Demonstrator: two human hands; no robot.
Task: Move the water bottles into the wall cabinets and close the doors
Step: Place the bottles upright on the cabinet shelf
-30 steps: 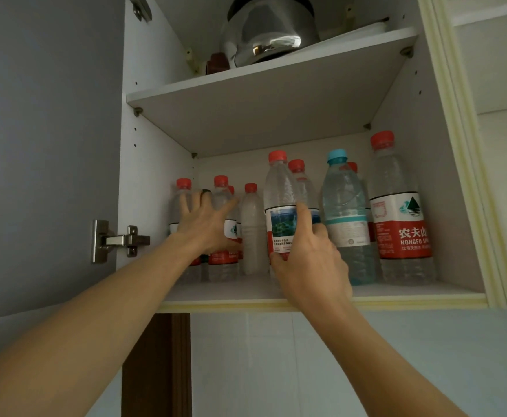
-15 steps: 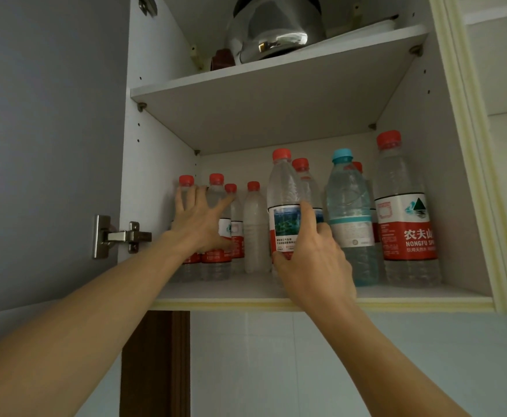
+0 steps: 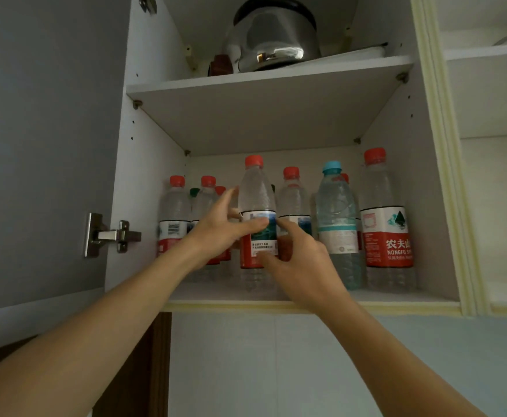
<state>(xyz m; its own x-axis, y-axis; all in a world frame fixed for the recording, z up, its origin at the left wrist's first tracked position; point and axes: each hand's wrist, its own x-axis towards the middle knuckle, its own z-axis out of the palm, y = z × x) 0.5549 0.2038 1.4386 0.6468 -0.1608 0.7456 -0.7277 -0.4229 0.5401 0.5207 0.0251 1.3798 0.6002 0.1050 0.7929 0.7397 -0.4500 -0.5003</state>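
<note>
The open wall cabinet's lower shelf point(image 3: 396, 301) holds several water bottles in a row. A red-capped bottle point(image 3: 256, 191) with a blue and red label stands at the shelf's front middle. My left hand point(image 3: 219, 236) wraps it from the left, thumb across the label. From the right, my right hand point(image 3: 303, 263) holds its lower part, thumb under the label. To the right stand a blue-capped bottle point(image 3: 336, 212) and a tall red-labelled bottle point(image 3: 384, 218). Smaller red-capped bottles point(image 3: 175, 212) stand at the left, partly hidden by my left hand.
The grey cabinet door point(image 3: 35, 145) hangs open at the left on a metal hinge point(image 3: 107, 234). A steel kettle point(image 3: 273, 40) sits on the upper shelf. Another open white compartment point(image 3: 492, 191) lies to the right. Tiled wall is below the cabinet.
My left hand has left the small bottles at the left and moved right onto the middle red-capped bottle. My right hand has slid lower and to the right on that bottle.
</note>
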